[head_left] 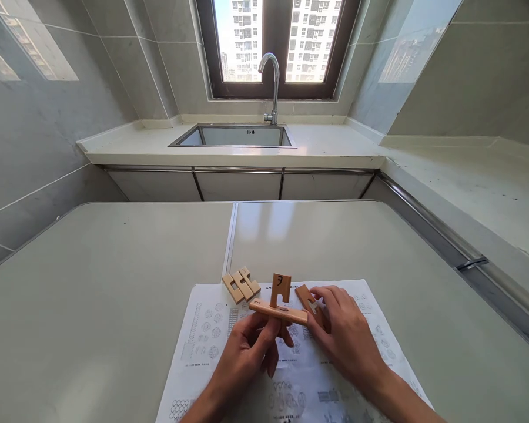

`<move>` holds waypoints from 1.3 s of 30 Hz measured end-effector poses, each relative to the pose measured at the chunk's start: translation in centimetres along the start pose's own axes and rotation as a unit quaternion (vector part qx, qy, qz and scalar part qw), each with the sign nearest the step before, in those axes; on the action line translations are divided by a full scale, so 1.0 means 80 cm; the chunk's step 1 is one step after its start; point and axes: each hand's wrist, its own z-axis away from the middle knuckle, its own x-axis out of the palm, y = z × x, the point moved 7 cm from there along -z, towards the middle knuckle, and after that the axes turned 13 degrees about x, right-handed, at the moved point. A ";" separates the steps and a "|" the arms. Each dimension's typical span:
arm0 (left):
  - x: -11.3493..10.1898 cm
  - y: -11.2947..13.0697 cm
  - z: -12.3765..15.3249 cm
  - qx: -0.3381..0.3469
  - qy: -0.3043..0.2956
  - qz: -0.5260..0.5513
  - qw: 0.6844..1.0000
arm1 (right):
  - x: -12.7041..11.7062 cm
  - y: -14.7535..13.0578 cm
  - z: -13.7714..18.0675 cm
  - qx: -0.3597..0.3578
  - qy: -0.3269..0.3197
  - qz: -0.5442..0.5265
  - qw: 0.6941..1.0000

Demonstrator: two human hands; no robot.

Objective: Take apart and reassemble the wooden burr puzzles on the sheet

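My left hand (247,352) pinches a long wooden bar (277,312) held level, with a notched upright wooden piece (281,288) slotted across it. My right hand (341,335) rests on the paper with its fingers curled on a darker notched wooden piece (307,301) that touches the bar's right end. Several lighter notched wooden pieces (241,284) lie in a small group at the sheet's far left corner, apart from both hands. All of it sits over a printed instruction sheet (211,346) spread on the table.
The pale table (92,294) has a seam down its middle. Beyond it runs a counter with a steel sink (233,136) and tap (273,88) under a window. A second counter (467,176) lines the right side.
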 end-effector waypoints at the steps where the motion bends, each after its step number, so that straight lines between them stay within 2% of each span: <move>1: 0.000 -0.001 0.000 0.002 -0.001 0.000 1.000 | 0.002 0.001 0.001 0.004 -0.004 -0.001 1.000; 14: 0.000 -0.007 0.000 -0.001 -0.009 -0.013 1.000 | 0.010 0.005 0.000 0.036 -0.070 -0.056 0.995; 24: 0.001 -0.007 0.001 0.003 -0.005 -0.014 1.000 | 0.004 -0.009 -0.002 0.012 -0.077 -0.064 0.995; 31: -0.002 -0.005 0.001 -0.009 0.000 -0.023 1.000 | -0.011 -0.014 -0.005 0.048 -0.066 -0.163 0.983; 35: -0.002 0.000 0.000 -0.019 0.006 -0.015 1.000 | -0.013 -0.007 -0.006 0.110 -0.103 -0.255 0.955; 39: -0.002 0.007 0.000 -0.020 0.023 -0.006 1.000 | -0.004 0.004 -0.006 0.193 -0.167 -0.392 0.884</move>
